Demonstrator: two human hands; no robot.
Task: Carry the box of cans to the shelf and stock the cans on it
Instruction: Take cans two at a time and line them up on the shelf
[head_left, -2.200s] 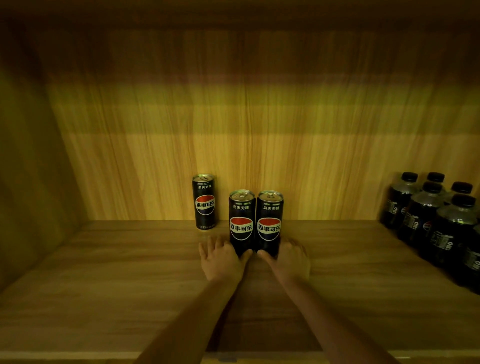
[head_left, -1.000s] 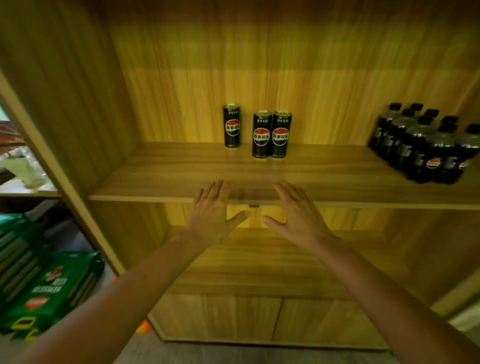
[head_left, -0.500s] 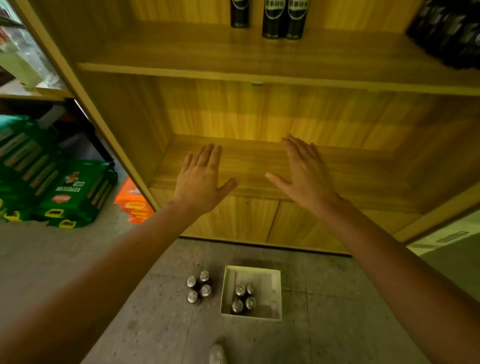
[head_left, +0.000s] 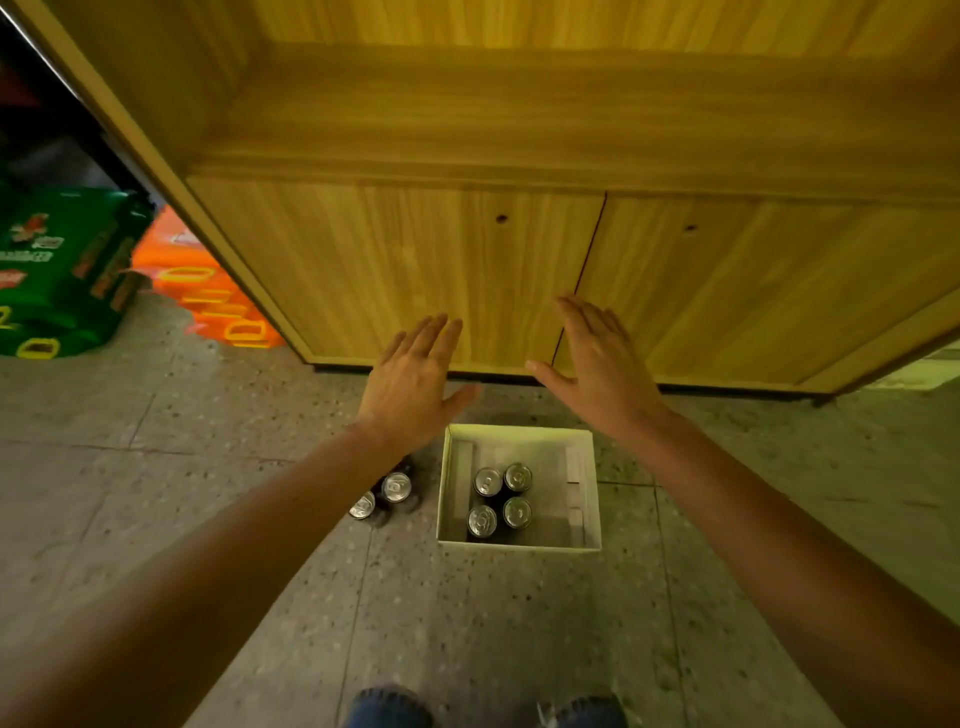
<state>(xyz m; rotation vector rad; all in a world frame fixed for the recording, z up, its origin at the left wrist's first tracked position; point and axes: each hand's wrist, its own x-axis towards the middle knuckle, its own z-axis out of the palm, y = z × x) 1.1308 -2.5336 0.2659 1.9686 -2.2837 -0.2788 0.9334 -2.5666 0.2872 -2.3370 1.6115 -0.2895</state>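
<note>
A white open box (head_left: 586, 493) stands on the floor in front of the wooden cabinet (head_left: 467, 270). Inside it are several black cans (head_left: 501, 500) with silver tops, upright. More cans (head_left: 384, 496) stand on the floor just left of the box, partly hidden by my left forearm. My left hand (head_left: 413, 382) hovers open above those loose cans, fingers spread, holding nothing. My right hand (head_left: 600, 358) is open too, above the far edge of the box. The shelf with the stocked cans is out of view.
Green drink packs (head_left: 57, 275) and orange packs (head_left: 208, 291) lie on the floor at the left, beside the cabinet's side. A lower shelf board (head_left: 519, 119) runs above the cabinet doors. My shoes (head_left: 389, 709) show at the bottom edge on the speckled floor.
My view has tilted down from the shelf to the floor. Both open hands have come down with it and now hover over the box and loose cans.
</note>
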